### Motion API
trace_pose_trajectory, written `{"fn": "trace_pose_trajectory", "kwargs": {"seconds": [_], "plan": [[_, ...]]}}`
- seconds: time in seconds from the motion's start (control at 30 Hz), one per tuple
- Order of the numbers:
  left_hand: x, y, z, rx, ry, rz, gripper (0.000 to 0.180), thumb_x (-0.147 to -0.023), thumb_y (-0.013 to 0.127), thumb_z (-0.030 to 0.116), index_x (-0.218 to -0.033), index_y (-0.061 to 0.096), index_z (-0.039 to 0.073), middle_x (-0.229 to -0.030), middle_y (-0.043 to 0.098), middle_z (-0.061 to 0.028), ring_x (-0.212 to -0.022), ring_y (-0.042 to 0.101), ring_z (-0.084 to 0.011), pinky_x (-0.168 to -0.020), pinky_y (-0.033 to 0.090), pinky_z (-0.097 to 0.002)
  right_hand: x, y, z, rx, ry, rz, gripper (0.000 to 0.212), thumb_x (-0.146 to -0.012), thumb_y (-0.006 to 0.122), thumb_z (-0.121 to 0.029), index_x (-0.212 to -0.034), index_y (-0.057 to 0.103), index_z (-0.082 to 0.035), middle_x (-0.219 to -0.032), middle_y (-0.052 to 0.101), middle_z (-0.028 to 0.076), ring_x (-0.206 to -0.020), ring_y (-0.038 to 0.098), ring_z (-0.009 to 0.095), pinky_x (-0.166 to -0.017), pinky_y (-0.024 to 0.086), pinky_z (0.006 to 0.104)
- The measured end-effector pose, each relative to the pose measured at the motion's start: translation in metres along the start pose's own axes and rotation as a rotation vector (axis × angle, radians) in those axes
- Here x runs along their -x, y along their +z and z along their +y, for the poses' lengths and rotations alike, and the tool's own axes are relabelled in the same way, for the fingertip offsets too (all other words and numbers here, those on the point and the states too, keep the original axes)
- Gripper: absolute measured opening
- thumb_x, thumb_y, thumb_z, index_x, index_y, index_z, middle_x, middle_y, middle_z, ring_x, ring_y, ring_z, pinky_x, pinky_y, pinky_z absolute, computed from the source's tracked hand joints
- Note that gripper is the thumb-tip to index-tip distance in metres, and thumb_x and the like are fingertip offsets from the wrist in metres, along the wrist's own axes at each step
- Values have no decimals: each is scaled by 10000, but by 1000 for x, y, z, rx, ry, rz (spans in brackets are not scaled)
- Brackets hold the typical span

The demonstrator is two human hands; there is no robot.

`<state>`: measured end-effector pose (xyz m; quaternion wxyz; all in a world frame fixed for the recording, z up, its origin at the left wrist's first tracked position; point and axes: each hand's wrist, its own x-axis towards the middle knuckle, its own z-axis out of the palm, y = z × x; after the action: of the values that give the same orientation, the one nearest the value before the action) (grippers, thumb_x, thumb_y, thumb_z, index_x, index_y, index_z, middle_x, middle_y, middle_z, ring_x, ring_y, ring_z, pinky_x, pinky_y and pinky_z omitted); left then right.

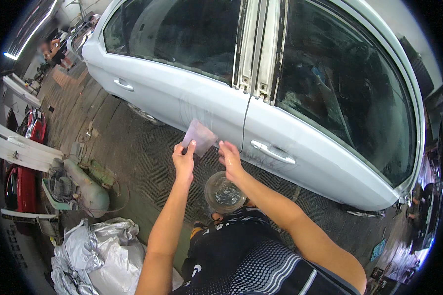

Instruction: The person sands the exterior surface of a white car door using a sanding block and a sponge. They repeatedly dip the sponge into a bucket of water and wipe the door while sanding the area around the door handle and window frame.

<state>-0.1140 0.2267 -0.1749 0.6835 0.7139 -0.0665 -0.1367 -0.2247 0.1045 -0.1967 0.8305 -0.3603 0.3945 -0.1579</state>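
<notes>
A thin pale purple sheet of sandpaper (201, 136) is pinched between the thumb and fingers of my left hand (183, 161), in front of the car's side. Close to the sheet's right edge is my right hand (231, 158), its fingers loosely bent and apart, with nothing seen in them. Behind both hands stands a pale grey car door (202, 101) with faint grey streaks on its surface. Another door (320, 160) with a white handle (272, 152) adjoins it on the right. Below my right hand sits a clear round tub (207, 195) holding water.
A green air compressor (89, 189) stands on the floor at left, beside a loose white car panel (24, 147). Crumpled silver sheeting (115, 253) lies at the lower left. Red car parts (27, 189) are at the far left. Another person (58, 51) is in the far background.
</notes>
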Motion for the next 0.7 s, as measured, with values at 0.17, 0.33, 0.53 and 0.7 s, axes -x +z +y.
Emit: {"fn": "trace_pose_trajectory", "kwargs": {"seconds": [0.17,0.33,0.53,0.7], "plan": [[31,28,23,638,-313,-174,368,-971,738,237,-1246,631,17,-1185,696,-90,-1057,671,-200,-934,534,-352,31,0,23,-445,244,-272,778,-955,579,-638,-1530,403,-144,-1601,396,85,-1443,384,324,-1120,355,564],[53,56,28,385,-309,-304,312,-956,751,218,-1174,689,2,-1239,688,-108,-1083,651,-183,-967,510,-348,43,0,16,-589,100,-261,531,-1011,484,-498,-1438,544,-189,-1469,570,15,-1370,503,258,-1106,387,588],[57,82,62,-349,413,-206,229,-961,753,234,-1060,715,31,-1094,711,-44,-958,650,-133,-916,491,-301,18,-57,6,-675,234,-170,384,-973,659,-362,-1310,597,-189,-1322,626,31,-1257,568,244,-1003,491,551],[33,75,112,488,-185,-270,221,-961,749,203,-1088,655,49,-1038,706,-32,-949,674,-141,-809,562,-325,24,-105,-46,-95,109,-187,450,-855,762,-92,-1278,607,-69,-1101,687,71,-961,673,199,-907,555,400]]}}
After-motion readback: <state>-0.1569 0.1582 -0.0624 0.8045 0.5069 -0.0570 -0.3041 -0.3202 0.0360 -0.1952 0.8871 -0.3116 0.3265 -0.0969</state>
